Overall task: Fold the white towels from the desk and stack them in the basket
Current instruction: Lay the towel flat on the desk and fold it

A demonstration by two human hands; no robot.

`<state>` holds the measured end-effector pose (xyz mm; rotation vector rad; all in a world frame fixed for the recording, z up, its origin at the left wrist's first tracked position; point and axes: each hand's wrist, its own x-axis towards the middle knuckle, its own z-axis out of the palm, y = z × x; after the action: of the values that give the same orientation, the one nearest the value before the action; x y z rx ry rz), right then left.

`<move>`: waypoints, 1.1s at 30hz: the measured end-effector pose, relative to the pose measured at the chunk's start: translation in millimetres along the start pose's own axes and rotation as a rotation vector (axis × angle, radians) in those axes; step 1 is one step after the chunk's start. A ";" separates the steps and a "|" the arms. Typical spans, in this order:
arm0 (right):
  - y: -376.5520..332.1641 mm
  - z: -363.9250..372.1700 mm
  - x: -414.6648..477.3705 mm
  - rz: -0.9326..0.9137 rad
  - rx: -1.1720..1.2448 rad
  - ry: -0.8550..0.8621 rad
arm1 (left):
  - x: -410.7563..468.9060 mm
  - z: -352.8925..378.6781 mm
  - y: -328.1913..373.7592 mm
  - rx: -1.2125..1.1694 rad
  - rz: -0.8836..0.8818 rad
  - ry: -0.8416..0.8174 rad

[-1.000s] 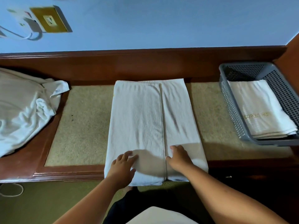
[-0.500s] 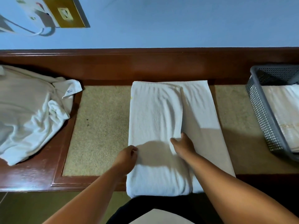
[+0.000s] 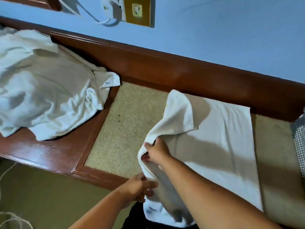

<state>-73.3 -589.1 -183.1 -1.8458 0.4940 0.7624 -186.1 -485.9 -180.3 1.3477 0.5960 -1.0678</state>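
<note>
A white towel [image 3: 227, 138] lies lengthwise on the desk's beige inlay [image 3: 122, 131]. My right hand [image 3: 156, 152] grips the towel's left flap at its edge and holds it lifted off the layer below. My left hand [image 3: 140, 190] holds the same flap lower down, at the desk's front edge. The towel's near end hangs over that edge. A heap of unfolded white towels [image 3: 42, 86] sits at the left of the desk. Only a sliver of the grey basket [image 3: 299, 138] shows at the right border; its contents are out of view.
The desk has a raised wooden back rail [image 3: 165, 66] against a blue wall. A brass socket plate [image 3: 137, 11] with a white plug and cable hangs on the wall above. White cord lies on the floor at the lower left.
The view swung left and tilted, so the basket slid nearly out of frame. Both hands went from pressing the folded towel flat to taking hold of its left flap and lifting it.
</note>
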 end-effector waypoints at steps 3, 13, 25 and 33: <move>-13.3 39.6 7.9 0.080 0.199 -0.096 | 0.5 7.0 -0.4 -0.055 0.073 0.331; -46.1 72.1 53.2 0.272 0.533 0.032 | -8.6 -71.9 -5.9 0.065 0.110 0.867; -106.0 134.2 104.5 0.025 0.233 0.269 | -7.1 -125.1 -27.0 0.307 0.120 0.925; -121.2 137.8 107.8 -0.232 -0.281 -0.032 | -10.6 -153.3 -34.6 0.332 0.070 1.022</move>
<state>43.7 -414.1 -215.0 -2.1024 0.1515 0.7293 -186.5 -332.5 -215.8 2.1850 1.1229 -0.3505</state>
